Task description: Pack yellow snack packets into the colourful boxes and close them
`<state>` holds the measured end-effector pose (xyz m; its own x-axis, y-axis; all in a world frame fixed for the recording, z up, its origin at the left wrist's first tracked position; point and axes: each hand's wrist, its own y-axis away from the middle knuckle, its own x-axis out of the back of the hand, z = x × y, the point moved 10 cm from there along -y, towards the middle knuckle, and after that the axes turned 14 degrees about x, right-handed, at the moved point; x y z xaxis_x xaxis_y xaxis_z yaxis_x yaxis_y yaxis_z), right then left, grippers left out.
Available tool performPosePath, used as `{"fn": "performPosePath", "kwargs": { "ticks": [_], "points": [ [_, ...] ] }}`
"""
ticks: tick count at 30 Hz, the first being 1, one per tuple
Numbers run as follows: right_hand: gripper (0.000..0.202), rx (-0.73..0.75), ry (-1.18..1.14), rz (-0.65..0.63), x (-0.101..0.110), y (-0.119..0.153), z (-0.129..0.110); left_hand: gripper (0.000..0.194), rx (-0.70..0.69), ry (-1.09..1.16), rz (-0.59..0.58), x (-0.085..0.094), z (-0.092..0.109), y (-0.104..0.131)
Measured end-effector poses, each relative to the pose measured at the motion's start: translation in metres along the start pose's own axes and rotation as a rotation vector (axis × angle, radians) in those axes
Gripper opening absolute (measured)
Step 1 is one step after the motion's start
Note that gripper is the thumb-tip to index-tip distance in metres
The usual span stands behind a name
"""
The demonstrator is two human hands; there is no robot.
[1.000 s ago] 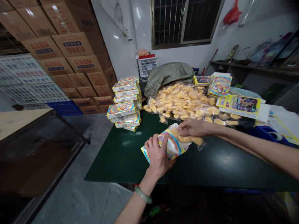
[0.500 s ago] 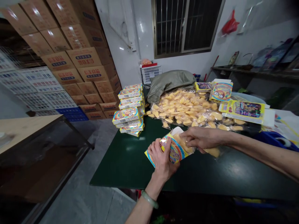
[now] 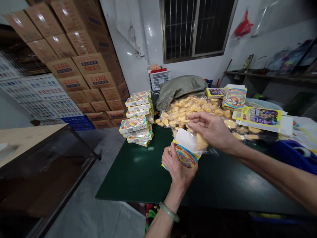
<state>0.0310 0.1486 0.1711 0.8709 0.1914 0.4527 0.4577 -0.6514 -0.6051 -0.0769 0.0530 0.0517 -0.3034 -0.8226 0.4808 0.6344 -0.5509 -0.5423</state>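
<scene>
My left hand (image 3: 180,167) is closed around a small printed carton (image 3: 186,154), yellow, blue and pink, tilted over the green table. Its white top flap (image 3: 184,137) stands up, with the mouth facing up and right. Just above that mouth is my right hand (image 3: 209,129), its fingers bent and close together. A wrapped yellow piece (image 3: 201,142) in clear plastic hangs under its palm, at the carton's edge; the grip on it is partly hidden. Behind both hands spreads a heap of wrapped yellow pieces (image 3: 183,112) beside a grey-green sack (image 3: 183,87).
Filled-looking cartons are stacked (image 3: 136,124) on the green table (image 3: 133,172) at left. More cartons (image 3: 260,117) lie right of the heap, near a blue tape dispenser (image 3: 294,153). Brown boxes (image 3: 94,62) rise against the wall; a pale table (image 3: 32,135) stands left.
My right hand has lifted out of the carton's mouth and moved slightly up, its fingers straighter. The carton has shifted a little right and tilted more upright in my left hand.
</scene>
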Motion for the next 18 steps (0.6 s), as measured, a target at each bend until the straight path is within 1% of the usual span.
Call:
{"fn": "performPosePath", "kwargs": {
  "ticks": [2, 3, 4, 5, 7, 8, 9, 10, 11, 12, 13, 15, 16, 18],
  "points": [
    [0.021, 0.184, 0.124, 0.229, 0.010, 0.003, -0.012, 0.099, -0.013, 0.006, 0.006, -0.001, 0.002, 0.004],
    [0.016, 0.271, 0.195, 0.331, 0.010, 0.008, -0.017, 0.099, -0.023, 0.005, 0.010, -0.001, 0.002, 0.006],
    [0.013, 0.351, 0.255, 0.391, 0.006, 0.014, -0.021, 0.099, -0.041, 0.003, 0.018, -0.001, 0.003, 0.008],
    [0.013, 0.413, 0.301, 0.392, -0.003, 0.018, -0.023, 0.099, -0.069, 0.005, 0.027, 0.000, 0.005, 0.010],
    [0.015, 0.488, 0.376, 0.268, -0.027, 0.021, -0.025, 0.097, -0.129, 0.011, 0.046, 0.001, 0.008, 0.013],
    [0.018, 0.512, 0.406, 0.198, -0.035, 0.022, -0.027, 0.096, -0.136, 0.010, 0.057, 0.002, 0.007, 0.013],
    [0.024, 0.522, 0.426, 0.147, -0.038, 0.024, -0.028, 0.095, -0.126, 0.008, 0.066, 0.002, 0.004, 0.012],
    [0.032, 0.519, 0.439, 0.123, -0.037, 0.026, -0.029, 0.094, -0.101, 0.006, 0.071, 0.001, 0.000, 0.010],
    [0.038, 0.512, 0.448, 0.115, -0.033, 0.028, -0.029, 0.094, -0.070, 0.003, 0.076, 0.001, -0.004, 0.008],
    [0.040, 0.515, 0.457, 0.106, -0.029, 0.031, -0.029, 0.094, -0.044, 0.000, 0.081, 0.001, -0.008, 0.006],
    [0.034, 0.524, 0.476, 0.082, -0.027, 0.033, -0.029, 0.094, -0.032, 0.000, 0.085, 0.000, -0.010, 0.005],
    [0.016, 0.563, 0.551, 0.005, -0.032, 0.037, -0.026, 0.093, -0.029, -0.002, 0.092, 0.001, -0.011, 0.004],
    [0.013, 0.586, 0.594, -0.027, -0.035, 0.039, -0.025, 0.093, -0.027, -0.003, 0.094, 0.001, -0.011, 0.004],
    [0.019, 0.609, 0.678, -0.088, -0.045, 0.040, -0.022, 0.094, -0.019, -0.005, 0.085, 0.002, -0.013, 0.004]
  ]
}}
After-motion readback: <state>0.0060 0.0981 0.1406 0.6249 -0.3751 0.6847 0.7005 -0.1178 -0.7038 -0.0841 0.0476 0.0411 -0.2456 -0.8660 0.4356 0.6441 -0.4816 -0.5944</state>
